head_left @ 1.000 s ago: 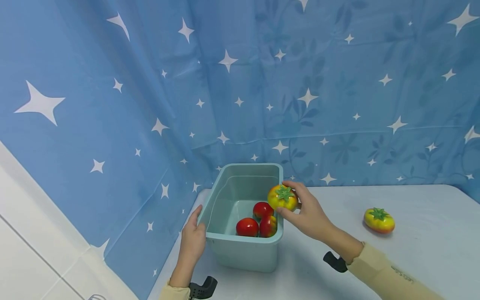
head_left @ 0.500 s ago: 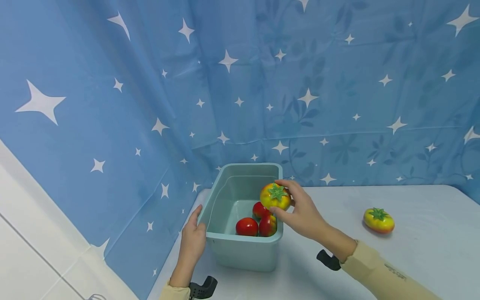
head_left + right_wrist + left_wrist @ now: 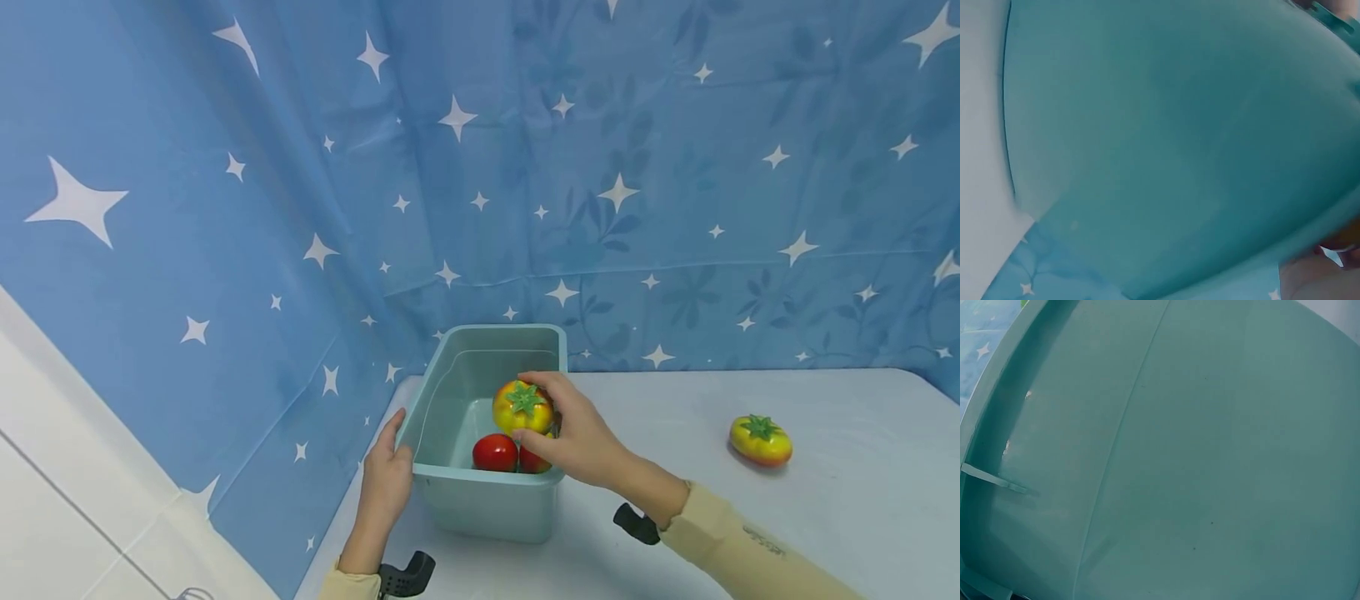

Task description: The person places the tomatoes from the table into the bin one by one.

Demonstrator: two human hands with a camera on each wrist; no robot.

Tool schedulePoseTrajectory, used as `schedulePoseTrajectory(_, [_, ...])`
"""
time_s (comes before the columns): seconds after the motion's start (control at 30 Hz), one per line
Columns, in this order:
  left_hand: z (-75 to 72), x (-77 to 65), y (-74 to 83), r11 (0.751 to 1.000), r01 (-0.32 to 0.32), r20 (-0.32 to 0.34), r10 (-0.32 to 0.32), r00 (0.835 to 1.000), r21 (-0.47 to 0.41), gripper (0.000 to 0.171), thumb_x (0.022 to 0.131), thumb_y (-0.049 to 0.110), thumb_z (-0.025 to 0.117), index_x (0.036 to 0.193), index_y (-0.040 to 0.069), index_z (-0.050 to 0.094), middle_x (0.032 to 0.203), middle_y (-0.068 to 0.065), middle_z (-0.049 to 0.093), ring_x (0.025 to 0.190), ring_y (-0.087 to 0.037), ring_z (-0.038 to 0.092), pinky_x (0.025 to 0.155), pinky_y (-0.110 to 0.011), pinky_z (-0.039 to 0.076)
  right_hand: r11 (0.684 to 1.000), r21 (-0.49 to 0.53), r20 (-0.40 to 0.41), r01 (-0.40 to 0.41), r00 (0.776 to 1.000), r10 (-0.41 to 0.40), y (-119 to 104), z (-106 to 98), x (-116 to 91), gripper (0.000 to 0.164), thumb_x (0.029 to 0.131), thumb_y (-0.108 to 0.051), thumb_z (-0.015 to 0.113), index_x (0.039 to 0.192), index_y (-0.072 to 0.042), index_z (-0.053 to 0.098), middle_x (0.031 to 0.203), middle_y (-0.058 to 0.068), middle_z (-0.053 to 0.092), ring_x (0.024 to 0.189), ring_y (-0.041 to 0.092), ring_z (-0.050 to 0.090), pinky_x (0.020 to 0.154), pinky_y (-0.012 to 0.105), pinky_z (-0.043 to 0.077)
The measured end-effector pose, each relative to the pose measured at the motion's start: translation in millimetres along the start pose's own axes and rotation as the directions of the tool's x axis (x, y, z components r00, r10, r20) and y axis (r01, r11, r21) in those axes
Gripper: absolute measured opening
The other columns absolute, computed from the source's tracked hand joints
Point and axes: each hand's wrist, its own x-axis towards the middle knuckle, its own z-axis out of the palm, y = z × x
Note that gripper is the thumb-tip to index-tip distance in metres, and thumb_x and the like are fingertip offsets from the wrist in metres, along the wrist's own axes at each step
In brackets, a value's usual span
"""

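Observation:
In the head view my right hand (image 3: 577, 433) holds a yellow-and-red tomato (image 3: 519, 404) with a green leafy top, thumb on its near side and fingers on its far side. The tomato is inside the rim outline of a teal plastic bin (image 3: 487, 508), above its contents. A red tomato (image 3: 495, 452) lies in the bin beside another red tomato (image 3: 532, 461), partly hidden by my right hand. My left hand (image 3: 386, 483) grips the bin's rim at the near left corner. The wrist views mostly show the bin's outer walls (image 3: 1210, 450).
Another yellow-and-red tomato (image 3: 761, 440) rests on the white table (image 3: 847, 500) at the right. A blue curtain with white stars (image 3: 675, 183) hangs behind the table and down its left side.
My right hand has carried the tomato leftward from the bin's right rim to over its inside, and slightly lower. It now hides the rear red tomato. My left hand stays on the rim.

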Motion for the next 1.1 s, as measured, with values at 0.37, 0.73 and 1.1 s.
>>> schedulePoseTrajectory(0.37, [0.0, 0.3, 1.8, 1.000, -0.003, -0.011, 0.003, 1.000, 0.011, 0.055, 0.089, 0.007, 0.031, 0.142, 0.023, 0.030, 0.134, -0.009, 0.044, 0.045, -0.018, 0.034, 0.047, -0.033, 0.036, 0.988, -0.137, -0.004, 0.065, 0.998, -0.066, 1.0, 18.9, -6.0, 0.056, 0.077, -0.044, 0.067, 0.126, -0.031, 0.045, 0.119, -0.018, 0.046, 0.092, 0.004, 0.051, 0.072, 0.022, 0.049])
schedulePoseTrajectory(0.73, [0.5, -1.3, 1.5, 1.000, 0.009, 0.002, -0.009, 1.000, 0.028, 0.056, 0.089, 0.008, 0.030, 0.142, 0.026, 0.029, 0.113, -0.013, 0.052, 0.042, -0.016, 0.031, 0.046, -0.032, 0.036, 0.984, -0.151, -0.017, 0.090, 0.995, -0.093, 7.2, 20.0, -9.9, 0.055, 0.075, -0.045, 0.069, 0.124, -0.034, 0.046, 0.115, -0.021, 0.047, 0.093, 0.000, 0.051, 0.072, 0.024, 0.049])
schedulePoseTrajectory(1.1, [1.0, -2.8, 2.5, 1.000, 0.006, -0.007, -0.006, 1.000, 0.029, 0.054, 0.090, 0.010, 0.031, 0.142, 0.025, 0.029, 0.137, -0.006, 0.041, 0.062, -0.022, 0.047, 0.053, -0.032, 0.039, 0.993, -0.045, -0.082, 0.111, 0.990, -0.114, -5.8, 6.7, -18.3, 0.042, 0.076, -0.014, 0.072, 0.114, -0.023, 0.056, 0.114, -0.009, 0.053, 0.097, 0.007, 0.052, 0.077, 0.027, 0.049])
